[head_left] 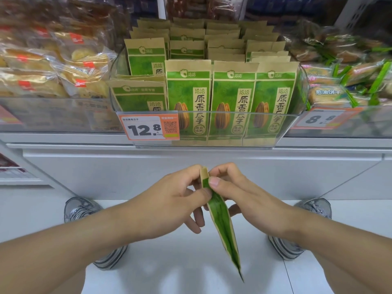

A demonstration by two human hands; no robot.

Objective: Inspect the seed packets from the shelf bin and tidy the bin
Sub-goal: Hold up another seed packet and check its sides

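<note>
A green and tan seed packet [222, 221] hangs edge-on in front of me, below the shelf. My left hand [176, 200] pinches its upper part from the left, and my right hand [231, 192] pinches its top from the right, thumb on the green face. Above, a clear plastic bin [275, 132] holds several more of the same packets. Three stand upright in the front row [232, 100]. At the bin's left a packet [140, 96] leans tilted and sits lower than the rest, with another upright one [145, 56] behind it.
An orange price tag [149, 128] reading 12.8 hangs on the bin's front. Bagged pastries [53, 66] fill the shelf to the left, green-wrapped biscuits [343, 81] the right. A white shelf ledge [191, 162] juts out below the bin. My shoes stand on the white floor.
</note>
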